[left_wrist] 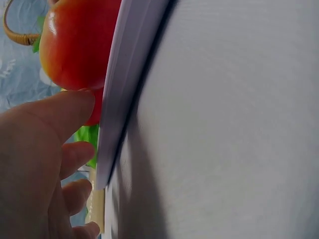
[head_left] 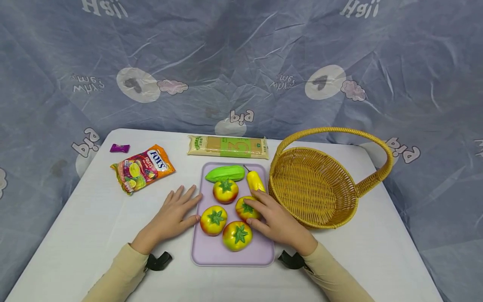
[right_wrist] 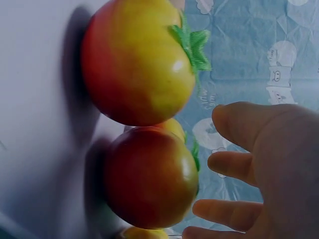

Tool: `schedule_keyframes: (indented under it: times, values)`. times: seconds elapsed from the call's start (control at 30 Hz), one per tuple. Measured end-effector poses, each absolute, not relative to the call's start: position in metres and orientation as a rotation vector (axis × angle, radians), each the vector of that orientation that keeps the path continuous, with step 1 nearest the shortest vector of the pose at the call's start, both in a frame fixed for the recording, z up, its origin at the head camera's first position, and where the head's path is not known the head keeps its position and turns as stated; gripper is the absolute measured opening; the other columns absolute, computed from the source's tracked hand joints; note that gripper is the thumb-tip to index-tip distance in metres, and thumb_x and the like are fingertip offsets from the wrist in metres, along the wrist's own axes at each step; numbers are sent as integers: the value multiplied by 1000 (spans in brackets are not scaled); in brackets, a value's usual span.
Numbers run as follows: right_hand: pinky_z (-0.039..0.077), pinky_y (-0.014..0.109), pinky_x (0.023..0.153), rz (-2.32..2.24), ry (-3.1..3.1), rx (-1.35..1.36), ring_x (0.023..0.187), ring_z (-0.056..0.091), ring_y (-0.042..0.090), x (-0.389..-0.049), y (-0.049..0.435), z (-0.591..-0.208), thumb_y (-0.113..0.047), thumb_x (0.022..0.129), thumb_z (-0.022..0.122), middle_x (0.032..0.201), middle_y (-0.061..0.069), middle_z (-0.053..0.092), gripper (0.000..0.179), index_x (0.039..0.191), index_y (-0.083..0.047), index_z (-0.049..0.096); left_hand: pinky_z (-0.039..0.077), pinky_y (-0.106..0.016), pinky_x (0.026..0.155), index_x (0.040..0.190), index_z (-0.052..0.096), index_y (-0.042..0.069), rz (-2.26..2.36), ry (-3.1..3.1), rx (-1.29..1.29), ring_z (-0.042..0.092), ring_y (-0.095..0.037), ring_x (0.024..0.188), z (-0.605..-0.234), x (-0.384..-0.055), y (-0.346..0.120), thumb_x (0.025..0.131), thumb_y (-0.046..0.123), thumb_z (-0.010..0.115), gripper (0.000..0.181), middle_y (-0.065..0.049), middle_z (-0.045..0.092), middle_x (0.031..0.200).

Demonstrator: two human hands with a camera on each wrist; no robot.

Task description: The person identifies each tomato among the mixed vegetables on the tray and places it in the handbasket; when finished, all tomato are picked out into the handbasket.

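Note:
On a lilac tray lie several yellow-red toy tomatoes with green leaf tops. My left hand is spread at the tray's left edge, its thumb close to the left tomato, also large in the left wrist view. Over the right tomato reaches my right hand, fingers loosely extended and partly covering it. In the right wrist view those fingers stand apart from this tomato. The front tomato and back tomato lie nearby. Neither hand grips anything.
Behind the tomatoes lie a green ridged toy vegetable and a yellow pear-shaped one. A wicker basket with a tall handle stands right of the tray. A noodle packet, candy bag and purple wrapped candy lie farther back.

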State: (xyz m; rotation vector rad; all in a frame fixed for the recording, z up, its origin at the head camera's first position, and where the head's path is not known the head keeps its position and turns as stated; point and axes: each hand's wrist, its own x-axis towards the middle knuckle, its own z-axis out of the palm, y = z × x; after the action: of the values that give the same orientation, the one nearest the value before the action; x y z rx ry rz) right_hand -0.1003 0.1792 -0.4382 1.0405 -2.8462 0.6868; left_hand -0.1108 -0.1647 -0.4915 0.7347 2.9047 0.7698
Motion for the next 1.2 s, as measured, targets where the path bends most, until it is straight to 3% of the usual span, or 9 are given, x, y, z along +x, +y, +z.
schedule_keyframes:
  times: [0.77, 1.2]
  values:
    - [52, 51, 107, 866, -2742, 1085, 136, 58, 35, -108, 180, -464, -21, 91, 77, 150, 20, 54, 43, 132, -16, 68, 12, -74, 121, 142, 62, 20, 930, 2861, 798, 24, -49, 154, -511, -114, -165, 95, 33, 68, 49, -9, 41, 163]
    - [49, 55, 109, 1036, -2668, 1083, 137, 55, 38, -111, 181, -475, -15, 86, 80, 150, 23, 53, 45, 130, -12, 70, 14, -74, 120, 139, 65, 20, 990, 2874, 793, 29, -50, 152, -514, -115, -165, 94, 32, 69, 47, -10, 45, 161]
